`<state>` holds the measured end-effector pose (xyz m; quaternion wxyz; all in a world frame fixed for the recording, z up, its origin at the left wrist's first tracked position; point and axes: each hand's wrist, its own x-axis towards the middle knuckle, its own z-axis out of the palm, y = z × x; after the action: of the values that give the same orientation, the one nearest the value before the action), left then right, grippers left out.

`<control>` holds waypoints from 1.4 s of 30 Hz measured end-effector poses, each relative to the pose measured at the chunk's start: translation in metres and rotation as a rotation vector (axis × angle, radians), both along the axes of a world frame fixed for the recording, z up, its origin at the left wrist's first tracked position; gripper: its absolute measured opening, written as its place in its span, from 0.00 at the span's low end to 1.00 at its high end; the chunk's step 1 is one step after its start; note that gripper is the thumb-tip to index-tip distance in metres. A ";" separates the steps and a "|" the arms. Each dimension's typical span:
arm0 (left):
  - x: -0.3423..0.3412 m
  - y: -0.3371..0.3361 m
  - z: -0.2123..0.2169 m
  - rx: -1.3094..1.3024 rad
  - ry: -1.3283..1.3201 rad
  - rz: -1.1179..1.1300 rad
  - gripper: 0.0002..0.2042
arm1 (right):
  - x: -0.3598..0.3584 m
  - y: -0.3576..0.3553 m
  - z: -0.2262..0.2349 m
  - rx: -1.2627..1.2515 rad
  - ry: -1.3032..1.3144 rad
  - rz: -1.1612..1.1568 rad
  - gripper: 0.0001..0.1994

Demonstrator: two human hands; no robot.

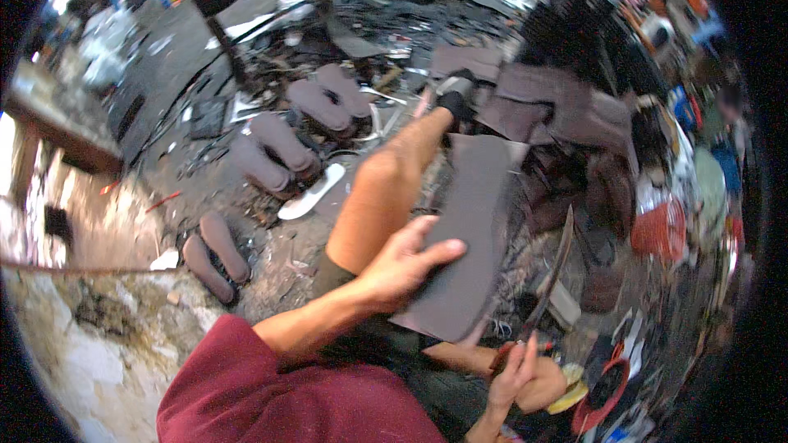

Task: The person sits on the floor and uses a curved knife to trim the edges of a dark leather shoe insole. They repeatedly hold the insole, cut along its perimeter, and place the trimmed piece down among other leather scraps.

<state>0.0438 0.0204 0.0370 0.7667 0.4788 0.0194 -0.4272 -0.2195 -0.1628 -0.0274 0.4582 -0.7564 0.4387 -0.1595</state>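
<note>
A grey sheet (pixel 476 213) is held at its left edge by the left hand (pixel 402 271), with the thumb laid on its top face; this sheet is located at the right of the bent knee (pixel 384 171). To the lower right of the sheet, a long knife (pixel 560 258) is gripped by its handle in the right hand (pixel 515 377), and its blade is pointed upward beside the sheet. Left of the sheet, paired brown soles (pixel 283 141) and a white sole (pixel 312 193) are placed on the ground; a red basket (pixel 659 231) is seen at its right.
</note>
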 end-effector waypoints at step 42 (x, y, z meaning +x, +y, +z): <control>0.015 0.048 -0.015 0.033 0.078 -0.073 0.16 | 0.058 0.076 -0.007 -0.202 -0.140 0.468 0.21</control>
<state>0.0585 0.0686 0.0223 0.7414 0.4747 0.0389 -0.4727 -0.1613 -0.0867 -0.0342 0.4341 -0.8663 0.2009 -0.1440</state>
